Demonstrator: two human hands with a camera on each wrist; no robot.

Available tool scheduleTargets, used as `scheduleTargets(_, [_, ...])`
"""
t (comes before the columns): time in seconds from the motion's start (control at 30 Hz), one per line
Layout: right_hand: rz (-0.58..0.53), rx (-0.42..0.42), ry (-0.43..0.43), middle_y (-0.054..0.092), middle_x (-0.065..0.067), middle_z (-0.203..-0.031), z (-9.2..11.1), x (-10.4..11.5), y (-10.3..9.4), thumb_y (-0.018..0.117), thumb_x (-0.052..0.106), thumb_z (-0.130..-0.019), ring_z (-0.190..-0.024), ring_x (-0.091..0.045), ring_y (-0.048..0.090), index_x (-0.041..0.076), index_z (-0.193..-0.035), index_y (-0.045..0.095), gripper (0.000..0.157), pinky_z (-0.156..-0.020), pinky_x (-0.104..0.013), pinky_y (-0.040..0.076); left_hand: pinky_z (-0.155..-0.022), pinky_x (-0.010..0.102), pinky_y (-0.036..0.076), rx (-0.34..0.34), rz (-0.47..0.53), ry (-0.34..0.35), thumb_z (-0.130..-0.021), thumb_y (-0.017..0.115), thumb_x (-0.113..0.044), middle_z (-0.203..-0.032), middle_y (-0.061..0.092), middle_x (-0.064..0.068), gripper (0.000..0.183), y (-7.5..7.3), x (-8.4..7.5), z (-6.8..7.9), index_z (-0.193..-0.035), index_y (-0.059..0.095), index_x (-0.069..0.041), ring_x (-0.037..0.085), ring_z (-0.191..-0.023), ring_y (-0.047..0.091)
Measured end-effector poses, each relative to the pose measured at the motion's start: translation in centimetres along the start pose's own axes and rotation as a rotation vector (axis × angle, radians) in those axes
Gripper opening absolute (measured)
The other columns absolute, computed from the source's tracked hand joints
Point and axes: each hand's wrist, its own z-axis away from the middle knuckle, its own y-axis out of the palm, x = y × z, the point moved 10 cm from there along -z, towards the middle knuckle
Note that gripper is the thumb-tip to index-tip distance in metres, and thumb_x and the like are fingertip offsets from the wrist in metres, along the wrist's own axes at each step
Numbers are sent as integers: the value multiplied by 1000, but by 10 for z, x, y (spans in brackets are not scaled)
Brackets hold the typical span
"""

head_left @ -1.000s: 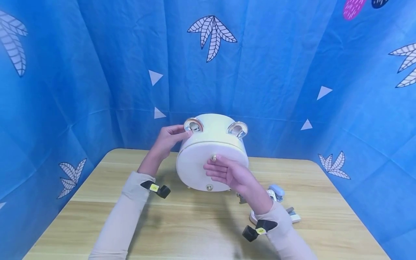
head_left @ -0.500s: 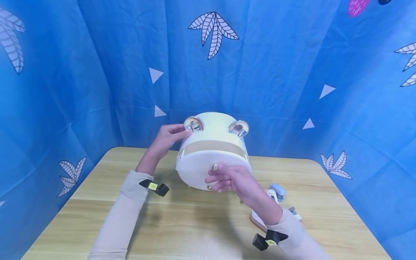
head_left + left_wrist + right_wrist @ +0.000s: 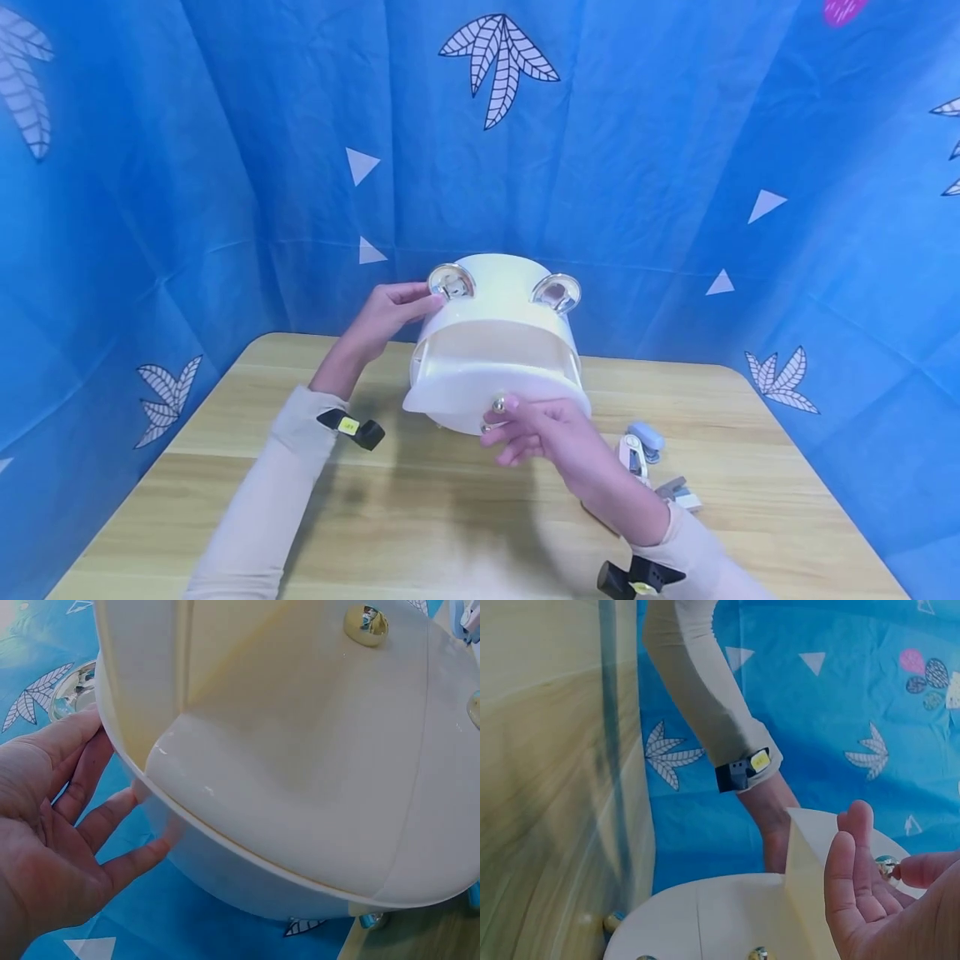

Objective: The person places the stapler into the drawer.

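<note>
A white rounded drawer box [image 3: 501,283] with two shiny ring-shaped ears stands at the back of the table. Its upper drawer [image 3: 457,392] is pulled partly out, and the space behind its front shows. At the left ear [image 3: 452,282], my left hand [image 3: 382,317] holds the box, thumb in front and fingers behind. In the left wrist view, the other fingers rest against the box's curved side. My right hand [image 3: 551,433] pinches the gold drawer knob [image 3: 499,403] between thumb and finger, its other fingers loosely bent. A lower knob [image 3: 761,954] shows in the right wrist view.
Right of the box on the wooden table [image 3: 420,517] lie a small blue stapler-like thing [image 3: 647,438], a white item [image 3: 632,454] and a grey-and-white piece [image 3: 678,493]. My right forearm partly covers this group. A blue patterned curtain [image 3: 637,167] surrounds the table.
The upper drawer was closed a second ago and has slid out toward me. My right hand has moved nearer and lower with the knob; my left hand has kept its place on the box.
</note>
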Motion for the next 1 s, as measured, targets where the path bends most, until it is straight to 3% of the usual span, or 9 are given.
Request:
scheduleTargets(0.27, [-19, 3, -30, 80, -4, -95, 10, 2, 7, 52, 34, -107, -71, -13, 74, -12, -116, 67, 48, -82, -37, 62, -115, 57, 42, -53, 10, -6, -95, 72, -39, -133, 68, 15, 49, -3, 2, 3, -134, 67, -10, 30, -133, 57])
scheduleTargets(0.6, [-29, 28, -28, 80, 0, -88, 21, -5, 16, 53, 31, -107, -70, -12, 74, -8, -123, 67, 44, -78, -34, 63, -115, 59, 41, -55, 10, -1, -95, 71, -41, -134, 68, 14, 49, -1, 4, 5, -134, 67, -12, 29, -134, 56])
scheduleTargets(0.77, [-22, 46, -24, 80, -10, -90, 23, -5, 18, 52, 30, -107, -70, -14, 74, -8, -122, 67, 44, -77, -35, 63, -114, 57, 43, -49, 10, 9, -95, 71, -41, -134, 68, 13, 48, 1, 3, 5, -134, 67, -12, 28, -134, 57])
scheduleTargets(1.0, [40, 146, -44, 76, -27, -96, 30, 5, 20, 50, 28, -107, -71, -17, 76, -8, -117, 69, 41, -79, -40, 63, -115, 58, 42, -56, 11, 17, -96, 70, -39, -134, 67, 15, 48, 2, -1, 6, -135, 67, -11, 30, -134, 57])
